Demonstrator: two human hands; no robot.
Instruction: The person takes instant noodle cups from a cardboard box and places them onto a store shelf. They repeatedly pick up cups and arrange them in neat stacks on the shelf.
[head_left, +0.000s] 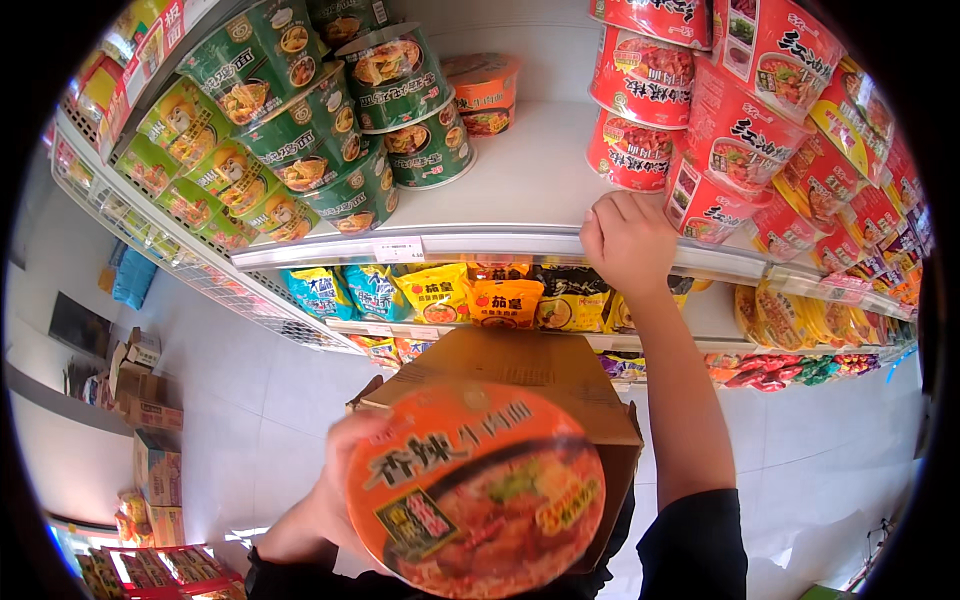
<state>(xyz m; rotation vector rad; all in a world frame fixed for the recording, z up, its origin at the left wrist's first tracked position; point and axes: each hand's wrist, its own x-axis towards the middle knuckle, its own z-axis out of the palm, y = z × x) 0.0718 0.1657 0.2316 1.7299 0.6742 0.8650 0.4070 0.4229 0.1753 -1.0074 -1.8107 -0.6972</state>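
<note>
My left hand (341, 480) holds an orange instant noodle bucket (480, 487), its printed lid facing up close to the camera. Below that bucket stands a brown cardboard box (517, 360), partly hidden by it. At the front rail (480, 247) of the white shelf, my right hand (634, 236) rests with curled fingers, just under a stack of red noodle buckets (634, 150). I see nothing held in it; whether it grips the rail is unclear. Farther back on the shelf sits another orange noodle bucket (480, 94), beside stacked green noodle buckets (405, 75).
More red buckets (750, 142) line the shelf's right side. Light green noodle cups (232, 176) stand at the left. Bagged noodles (435, 292) fill part of the lower shelf. Cartons (157, 465) stand on the floor at left, near a red display rack (161, 570).
</note>
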